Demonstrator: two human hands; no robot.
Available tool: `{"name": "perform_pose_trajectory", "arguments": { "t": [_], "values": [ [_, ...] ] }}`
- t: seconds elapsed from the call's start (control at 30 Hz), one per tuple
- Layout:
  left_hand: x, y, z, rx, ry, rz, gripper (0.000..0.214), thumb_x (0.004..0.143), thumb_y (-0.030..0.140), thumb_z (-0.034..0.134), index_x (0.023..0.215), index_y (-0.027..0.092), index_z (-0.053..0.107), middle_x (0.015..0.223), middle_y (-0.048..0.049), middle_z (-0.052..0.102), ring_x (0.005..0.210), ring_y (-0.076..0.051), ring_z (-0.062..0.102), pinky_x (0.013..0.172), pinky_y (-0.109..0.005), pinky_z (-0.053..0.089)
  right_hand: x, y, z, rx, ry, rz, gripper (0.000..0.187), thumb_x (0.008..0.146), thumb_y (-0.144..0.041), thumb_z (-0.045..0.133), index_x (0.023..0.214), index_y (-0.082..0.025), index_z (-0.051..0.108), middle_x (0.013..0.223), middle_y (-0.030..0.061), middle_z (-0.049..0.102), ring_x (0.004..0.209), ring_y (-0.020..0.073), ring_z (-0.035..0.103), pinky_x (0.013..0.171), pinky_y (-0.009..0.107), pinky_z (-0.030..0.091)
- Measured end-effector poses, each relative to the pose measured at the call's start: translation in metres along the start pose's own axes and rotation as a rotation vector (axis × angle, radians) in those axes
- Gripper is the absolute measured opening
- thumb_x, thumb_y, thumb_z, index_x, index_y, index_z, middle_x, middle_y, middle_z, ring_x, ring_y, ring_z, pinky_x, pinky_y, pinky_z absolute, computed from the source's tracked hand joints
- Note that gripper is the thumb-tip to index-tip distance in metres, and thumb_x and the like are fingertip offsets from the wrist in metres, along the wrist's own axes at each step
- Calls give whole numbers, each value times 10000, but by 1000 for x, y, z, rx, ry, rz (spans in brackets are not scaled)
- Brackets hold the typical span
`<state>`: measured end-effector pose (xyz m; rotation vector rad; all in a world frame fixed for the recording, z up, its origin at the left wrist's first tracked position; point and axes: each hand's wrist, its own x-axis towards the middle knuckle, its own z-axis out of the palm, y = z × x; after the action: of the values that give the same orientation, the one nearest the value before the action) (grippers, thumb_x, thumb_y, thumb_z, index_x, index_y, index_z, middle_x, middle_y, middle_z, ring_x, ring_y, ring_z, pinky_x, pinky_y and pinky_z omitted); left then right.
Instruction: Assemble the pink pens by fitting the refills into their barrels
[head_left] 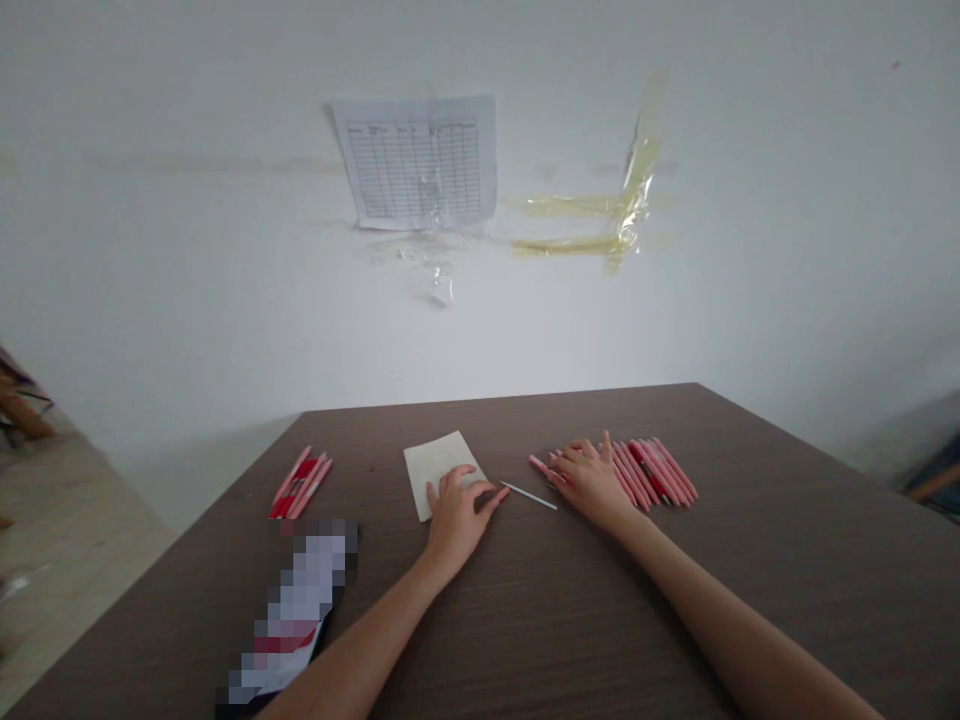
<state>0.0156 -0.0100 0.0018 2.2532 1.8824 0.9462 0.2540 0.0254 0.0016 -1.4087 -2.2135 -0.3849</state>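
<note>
Paper (pixel 431 462) is partly covered by the left hand (pixel 456 520), which is rested on its lower right side, fingers kinda spread apart. Some thin grey stick (pixel 529 495) is laid on the brown table (pixel 480 640) between the hands, one end right by the left thumb; whether it's touched can't be told. A row of pink pens (pixel 649 472), a few darker red, is partly hidden at its left end by the right hand (pixel 596 492). Those fingers are loosely fanned, but whether any pen is gripped can't be made out. Another pen bunch (pixel 309 487) is set far left, with a pixelated item (pixel 300 605) placed nearer.
</note>
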Motion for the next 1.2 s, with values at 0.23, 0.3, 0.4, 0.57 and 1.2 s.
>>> {"name": "perform_pose_trajectory", "arguments": {
  "t": [0.23,0.3,0.4,0.57,1.2],
  "values": [
    [0,-1,1,10,12,2,276,840,521,596,894,307,761,1233,-79,591,1189,-300,515,1067,-686,237,-1,2,-1,40,-72,7,135,889,-316,590,891,-310,725,1001,20,687,1119,263,490,1102,691,10],
    [-1,-2,1,8,17,3,281,839,524,594,890,303,761,1236,-83,588,1190,-302,510,1066,-686,237,-1,2,-1,57,-85,5,128,879,-322,602,882,-311,729,1011,22,679,1125,264,481,1105,685,11],
    [-1,-2,2,2,24,12,278,843,516,592,883,297,759,1231,-92,588,1192,-301,503,1063,-689,233,-2,3,0,78,-87,-1,117,865,-317,617,866,-306,733,1012,28,672,1127,272,473,1100,692,28],
    [-2,-3,4,-14,36,40,245,842,483,612,866,288,758,1224,-92,588,1181,-309,505,1052,-709,224,-3,2,3,105,-78,2,112,846,-278,632,810,-291,737,1010,44,668,1144,300,458,1084,715,69],
    [-1,-3,-1,-102,12,253,107,788,264,717,879,306,753,1228,-42,587,1195,-259,502,1121,-617,208,-1,-18,18,419,2,-106,99,866,-177,621,805,-214,689,1101,62,650,1153,266,443,1023,481,364]
  ]
}}
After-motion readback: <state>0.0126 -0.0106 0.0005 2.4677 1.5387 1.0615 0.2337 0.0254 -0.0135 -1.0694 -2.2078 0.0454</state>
